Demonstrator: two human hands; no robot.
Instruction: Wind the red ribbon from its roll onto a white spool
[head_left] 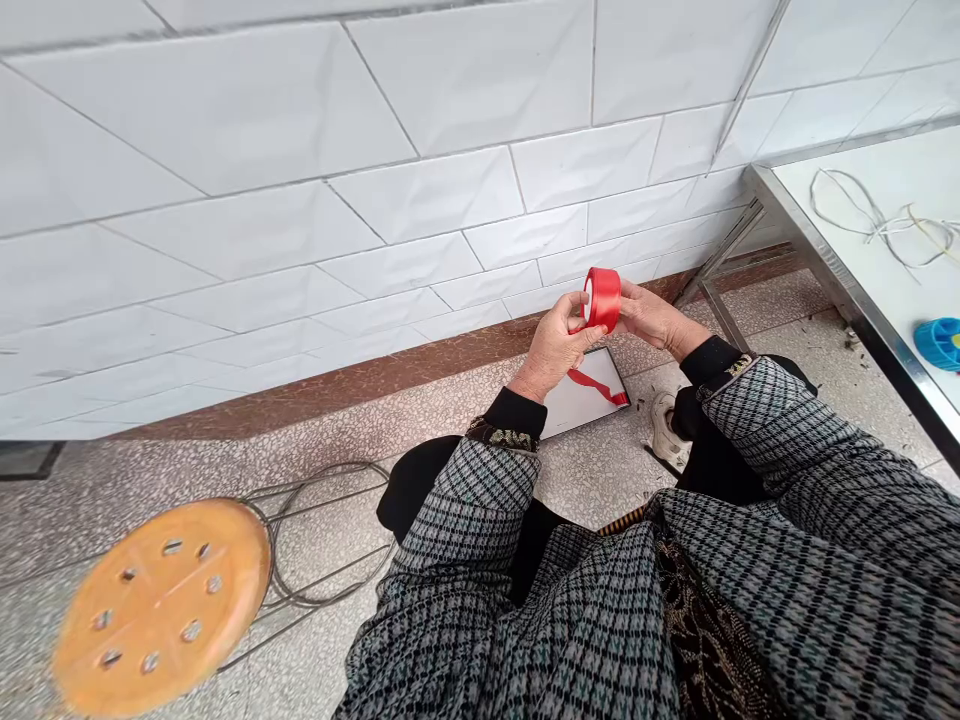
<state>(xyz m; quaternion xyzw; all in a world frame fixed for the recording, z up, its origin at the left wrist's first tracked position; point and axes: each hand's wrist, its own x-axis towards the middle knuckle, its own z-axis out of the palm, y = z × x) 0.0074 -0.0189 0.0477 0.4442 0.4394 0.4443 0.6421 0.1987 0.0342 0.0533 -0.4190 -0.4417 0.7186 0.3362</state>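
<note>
A roll of red satin ribbon (606,300) with a white core is held up in front of me between both hands. My left hand (556,345) is closed on its near left side, fingers at the core and thumb along the lower edge. My right hand (651,316) grips the roll from the right; some of its fingertips are hidden behind it. Below the hands, a loose length of red ribbon (596,384) trails over a flat white panel with a dark edge (559,408) near the floor.
A stool with a round orange seat (161,605) and thin metal legs lies tipped at the lower left. To the right stands a metal-edged table (847,270) with white cable (874,225) and a blue round object (939,343). A white tiled wall (450,200) rises ahead.
</note>
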